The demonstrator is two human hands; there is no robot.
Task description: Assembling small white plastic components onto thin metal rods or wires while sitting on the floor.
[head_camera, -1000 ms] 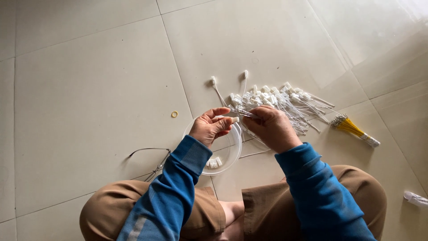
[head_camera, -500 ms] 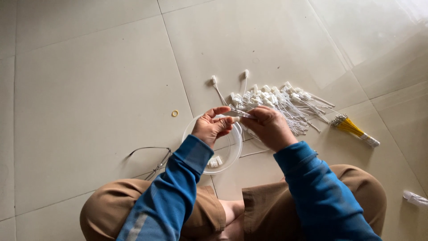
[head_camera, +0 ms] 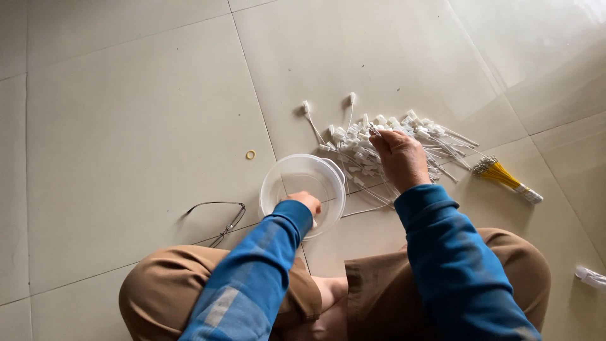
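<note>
While right hand (head_camera: 400, 158) pinches one tie from white pile (head_camera: 385, 142); left hand (head_camera: 305, 203) dips into clear bowl (head_camera: 284, 180), grip hidden | pick just one; hold bowl steady

tub (head_camera: 284, 173) centre | tag pile (head_camera: 404, 136) right | eyeglasses (head_camera: 221, 218) left

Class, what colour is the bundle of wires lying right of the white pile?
Yellow bundle of wires, clearest in the head view.

The left hand (head_camera: 305, 203) is mostly hidden behind its own blue sleeve, so what its fingers do inside the clear plastic bowl (head_camera: 284, 177) cannot be told. The right hand (head_camera: 400, 158) covers part of the white pile (head_camera: 372, 136); right of it, a white object (head_camera: 590, 276) is cut off by the edge.
</note>
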